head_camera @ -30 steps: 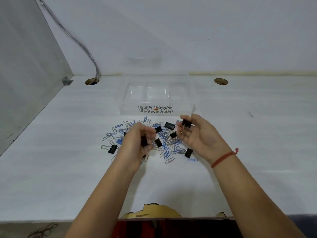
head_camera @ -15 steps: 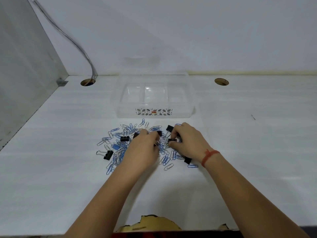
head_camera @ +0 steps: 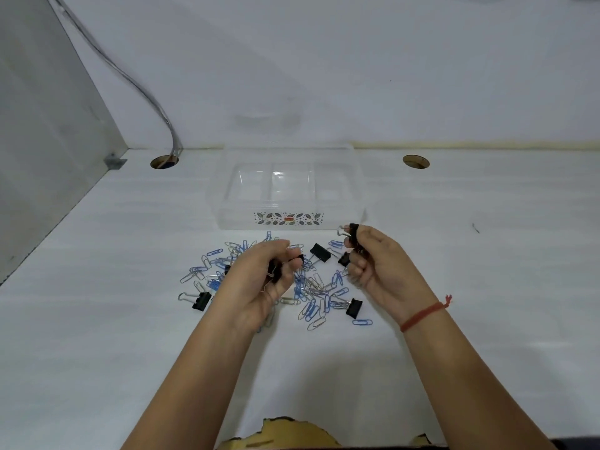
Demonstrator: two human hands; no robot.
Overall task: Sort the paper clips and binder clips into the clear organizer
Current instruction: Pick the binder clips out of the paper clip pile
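Note:
A heap of blue and silver paper clips (head_camera: 311, 287) mixed with black binder clips lies on the white table in front of the clear organizer (head_camera: 289, 193), whose compartments look bare. My left hand (head_camera: 259, 284) hovers over the heap, fingers curled around black binder clips (head_camera: 276, 271). My right hand (head_camera: 376, 264) is raised to the right of the heap and grips black binder clips (head_camera: 352, 233) between thumb and fingers. Loose binder clips lie at the left edge (head_camera: 199, 301), the middle (head_camera: 319, 252) and the lower right (head_camera: 353, 307) of the heap.
Two round cable holes (head_camera: 164, 162) (head_camera: 416, 161) pierce the white table (head_camera: 487, 254) near the back wall. A grey cable (head_camera: 136, 82) runs down into the left hole. A grey side panel (head_camera: 42, 151) bounds the left. A yellowish object (head_camera: 285, 433) shows at the near edge.
Both hands dipped down into the heap half a second ago and have now lifted off it, each holding binder clips. The right hand rose toward the organizer's front right corner.

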